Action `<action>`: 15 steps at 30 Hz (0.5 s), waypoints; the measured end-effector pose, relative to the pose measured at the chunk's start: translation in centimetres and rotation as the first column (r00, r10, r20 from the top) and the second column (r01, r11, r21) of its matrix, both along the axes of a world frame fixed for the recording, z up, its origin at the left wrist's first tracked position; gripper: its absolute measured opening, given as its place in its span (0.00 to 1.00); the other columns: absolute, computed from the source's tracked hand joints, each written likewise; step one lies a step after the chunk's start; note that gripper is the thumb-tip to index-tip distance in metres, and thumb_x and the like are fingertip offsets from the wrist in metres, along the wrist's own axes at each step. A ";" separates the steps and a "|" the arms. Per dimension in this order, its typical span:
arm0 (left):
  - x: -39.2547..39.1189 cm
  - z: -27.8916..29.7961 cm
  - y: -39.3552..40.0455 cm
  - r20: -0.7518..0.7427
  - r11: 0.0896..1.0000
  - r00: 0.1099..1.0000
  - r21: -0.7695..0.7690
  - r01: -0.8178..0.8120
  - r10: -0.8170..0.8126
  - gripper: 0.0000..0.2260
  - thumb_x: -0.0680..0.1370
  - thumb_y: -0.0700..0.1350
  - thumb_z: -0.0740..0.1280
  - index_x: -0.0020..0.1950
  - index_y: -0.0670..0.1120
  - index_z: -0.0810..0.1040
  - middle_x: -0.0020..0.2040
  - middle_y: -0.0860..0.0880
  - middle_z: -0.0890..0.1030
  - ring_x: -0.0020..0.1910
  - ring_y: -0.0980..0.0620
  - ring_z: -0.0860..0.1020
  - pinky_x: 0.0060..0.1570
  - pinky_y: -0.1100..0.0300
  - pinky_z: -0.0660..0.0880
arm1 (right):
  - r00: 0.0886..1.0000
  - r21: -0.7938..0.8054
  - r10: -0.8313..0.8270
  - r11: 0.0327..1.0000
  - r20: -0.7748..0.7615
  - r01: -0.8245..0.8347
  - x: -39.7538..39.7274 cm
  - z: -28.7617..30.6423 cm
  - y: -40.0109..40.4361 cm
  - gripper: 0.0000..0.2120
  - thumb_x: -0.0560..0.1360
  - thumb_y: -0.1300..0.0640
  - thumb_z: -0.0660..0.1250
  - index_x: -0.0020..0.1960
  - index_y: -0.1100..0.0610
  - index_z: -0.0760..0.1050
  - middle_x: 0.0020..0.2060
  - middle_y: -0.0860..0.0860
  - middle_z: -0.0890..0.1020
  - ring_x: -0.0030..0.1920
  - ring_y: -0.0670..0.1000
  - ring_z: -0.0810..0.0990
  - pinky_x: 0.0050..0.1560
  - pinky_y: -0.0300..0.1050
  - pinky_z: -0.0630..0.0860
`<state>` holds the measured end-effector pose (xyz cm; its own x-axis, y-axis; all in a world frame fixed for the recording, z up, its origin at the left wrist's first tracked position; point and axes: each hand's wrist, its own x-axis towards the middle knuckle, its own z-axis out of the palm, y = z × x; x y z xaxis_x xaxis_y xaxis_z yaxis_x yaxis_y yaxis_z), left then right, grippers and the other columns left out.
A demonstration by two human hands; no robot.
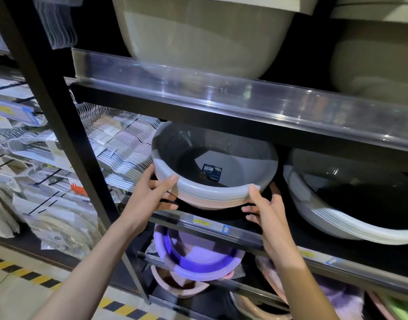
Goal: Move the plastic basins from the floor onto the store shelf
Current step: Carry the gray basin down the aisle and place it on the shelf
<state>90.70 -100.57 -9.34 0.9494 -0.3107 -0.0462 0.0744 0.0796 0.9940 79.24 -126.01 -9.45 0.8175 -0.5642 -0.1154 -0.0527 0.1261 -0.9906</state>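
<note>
A nested stack of round plastic basins [212, 190], grey on top and pink lower down, tilts toward me at the front of the middle shelf [221, 224]. A dark label lies inside the top basin. My left hand [156, 192] grips the stack's left rim, thumb over the edge. On the right rim sits my right hand [265, 209], thumb on the rim and fingers beneath. The stack's underside is hidden, so I cannot tell whether it rests on the shelf board.
A larger grey-white basin stack [351, 204] leans on the same shelf to the right. Big grey tubs [198, 35] fill the shelf above. Purple [198, 259] and pink basins sit on lower shelves. A black upright post [66, 125] stands left, with packaged hangers [119, 144] beyond.
</note>
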 end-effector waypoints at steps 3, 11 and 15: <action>0.4 0.1 0.0 0.010 1.000 1.000 0.017 0.001 -0.002 0.35 0.74 0.58 0.75 0.77 0.53 0.66 0.57 0.37 0.82 0.47 0.41 0.86 0.43 0.49 0.84 | 1.000 -0.018 0.007 1.000 0.014 -0.007 0.3 -0.2 -0.2 0.45 0.65 0.37 0.73 0.76 0.52 0.62 0.40 0.51 0.85 0.37 0.48 0.83 0.35 0.42 0.78; 1.2 0.7 -1.0 -0.013 1.000 1.000 -0.021 0.011 -0.011 0.26 0.74 0.56 0.75 0.68 0.49 0.72 0.58 0.32 0.80 0.42 0.47 0.84 0.43 0.50 0.84 | 1.000 -0.049 0.002 0.999 -0.003 -0.002 1.7 -0.1 -0.9 0.40 0.65 0.40 0.72 0.74 0.48 0.65 0.39 0.47 0.87 0.32 0.46 0.80 0.29 0.40 0.76; 1.4 0.6 -0.9 -0.022 1.000 1.000 -0.003 0.014 -0.014 0.34 0.74 0.57 0.75 0.75 0.48 0.67 0.59 0.33 0.79 0.44 0.46 0.84 0.45 0.48 0.84 | 1.000 -0.044 -0.008 0.999 -0.010 0.008 1.7 -0.4 -0.7 0.40 0.66 0.39 0.72 0.74 0.47 0.64 0.38 0.47 0.87 0.31 0.46 0.78 0.30 0.41 0.76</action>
<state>92.13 -101.43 -8.75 0.9438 -0.3238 -0.0659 0.0973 0.0817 0.9919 80.95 -126.74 -9.82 0.8118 -0.5755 -0.0987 -0.0619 0.0833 -0.9946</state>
